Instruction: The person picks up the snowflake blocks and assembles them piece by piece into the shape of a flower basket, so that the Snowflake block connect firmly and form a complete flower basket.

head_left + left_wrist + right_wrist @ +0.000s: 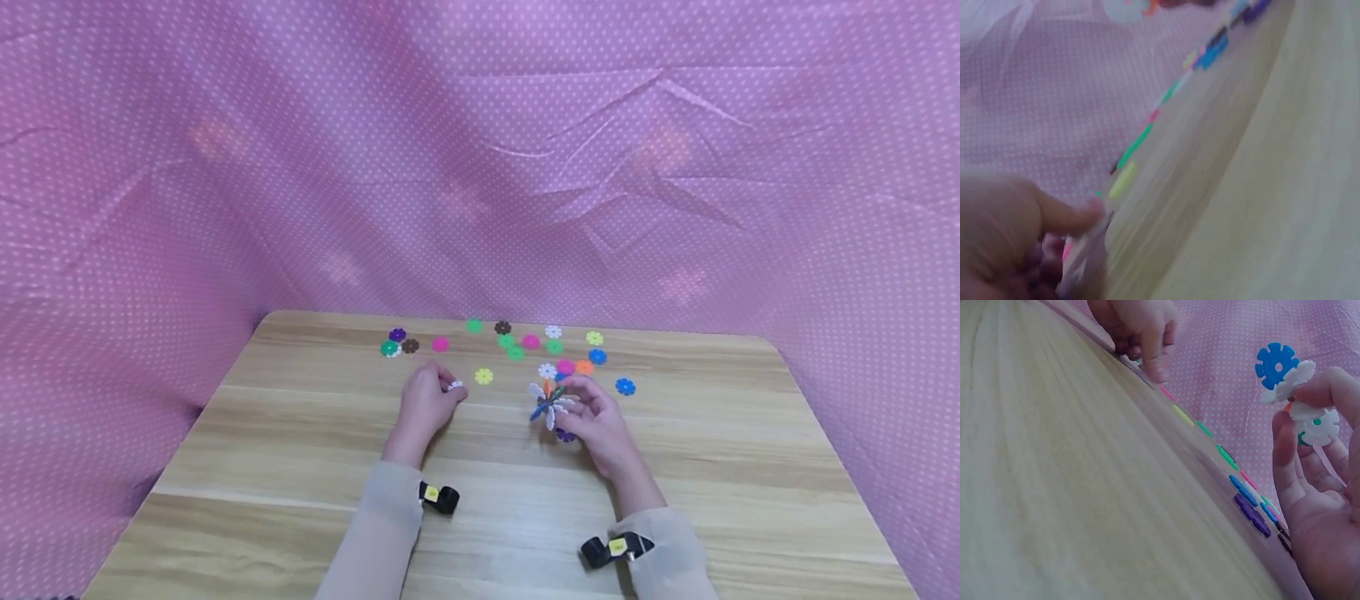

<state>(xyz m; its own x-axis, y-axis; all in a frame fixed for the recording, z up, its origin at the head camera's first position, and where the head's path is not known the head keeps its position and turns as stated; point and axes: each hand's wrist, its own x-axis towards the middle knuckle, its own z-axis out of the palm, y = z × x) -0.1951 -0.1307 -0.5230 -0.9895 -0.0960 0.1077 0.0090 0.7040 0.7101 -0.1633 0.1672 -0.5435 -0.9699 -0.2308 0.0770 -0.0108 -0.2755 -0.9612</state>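
Note:
Between thumb and fingers, my left hand (426,406) pinches a white notched plastic disc (455,385) just over the table; it is blurred in the left wrist view. My right hand (603,425) holds up a cluster of interlocked snowflake discs (551,406), with white, blue, orange and green pieces showing. In the right wrist view a blue disc (1277,365) stands out at the top of this cluster, and the thumb and fingers grip white discs (1297,381) below it. A purple disc (566,436) lies on the table beneath the right hand, partly hidden.
Loose discs are scattered along the far part of the wooden table (300,433). A yellow disc (483,377) lies between the hands, a blue disc (626,387) right of the right hand. A green disc (389,348) overlaps a white one. Pink dotted cloth (450,208) surrounds the table.

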